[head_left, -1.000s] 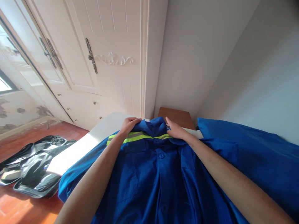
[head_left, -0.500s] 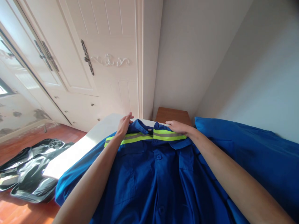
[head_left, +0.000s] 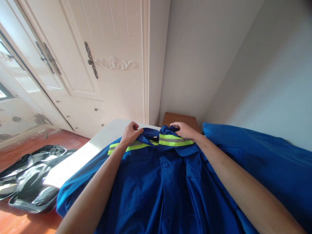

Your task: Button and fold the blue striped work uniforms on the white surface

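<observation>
A blue work shirt (head_left: 146, 175) lies front up, with a button placket down the middle and yellow-green and grey reflective bands (head_left: 174, 141) across the upper chest. At its far end is the collar (head_left: 149, 134), with a small white label inside. My left hand (head_left: 132, 132) is closed on the left collar flap, thumb against it. Over on the right side, my right hand (head_left: 184, 130) has its fingers curled over the other collar flap, closed on it; the fingertips are partly hidden by the cloth.
Beyond the collar runs a white board-like surface (head_left: 73, 159). A brown wooden cabinet (head_left: 180, 118) stands behind, with a white wardrobe (head_left: 117, 97) at left. A blue pillow or cushion (head_left: 255, 146) lies at right. An open black suitcase (head_left: 36, 182) sits on the reddish floor.
My left fingers have gone from stretched out to closed on the left collar flap, which now folds inward. My right fingers have curled onto the right flap, raising it slightly.
</observation>
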Motion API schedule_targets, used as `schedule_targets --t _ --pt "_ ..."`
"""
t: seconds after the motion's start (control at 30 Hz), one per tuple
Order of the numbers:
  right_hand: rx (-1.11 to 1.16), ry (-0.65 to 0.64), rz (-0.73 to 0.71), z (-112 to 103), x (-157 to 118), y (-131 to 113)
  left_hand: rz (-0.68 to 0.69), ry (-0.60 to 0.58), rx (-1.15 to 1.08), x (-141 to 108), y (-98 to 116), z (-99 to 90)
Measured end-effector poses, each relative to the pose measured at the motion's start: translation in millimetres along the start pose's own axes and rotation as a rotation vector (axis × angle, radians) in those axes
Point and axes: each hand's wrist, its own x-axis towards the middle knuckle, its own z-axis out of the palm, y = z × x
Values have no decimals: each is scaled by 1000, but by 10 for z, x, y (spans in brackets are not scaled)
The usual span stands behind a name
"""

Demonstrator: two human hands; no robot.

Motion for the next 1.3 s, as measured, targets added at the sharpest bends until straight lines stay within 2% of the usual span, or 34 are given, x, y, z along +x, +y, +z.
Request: schedule_targets --t 0.07,0.1,0.2,0.27,0.33,0.43,0.53,0.67,0.8,0.9,1.0,1.1,1.3 --pt "-12 219 -74 -30 21 -10 -9 98 58 4 20 -68" --pt "-11 335 -115 -48 30 -18 -23 106 63 0 37 -104" --pt "48 609 -262 -105 44 -43 -56 33 31 -29 101 -180" --pt "129 671 -338 -132 45 -57 -58 -13 41 -50 133 -187" --pt "213 655 -347 -151 38 -73 -43 -47 83 -64 145 -167" --pt "316 583 -239 -175 21 -113 -23 -92 157 -72 126 -106" --pt "341 569 -137 -195 7 -166 -19 -101 219 -91 97 -29" --pt "244 605 2 -208 -10 -202 17 -37 315 -140 131 17" --pt "55 501 186 -236 -68 -224 91 44 425 -181 258 -61" --pt "-54 382 254 -268 -117 -269 178 12 519 -197 323 -106" --pt "-140 326 275 -281 -135 -292 178 -42 580 -194 313 -93" --pt "-274 269 270 -263 -116 -259 116 3 513 -164 263 -68" --pt "-365 165 240 -135 -48 -187 13 152 164 -66 173 -53"
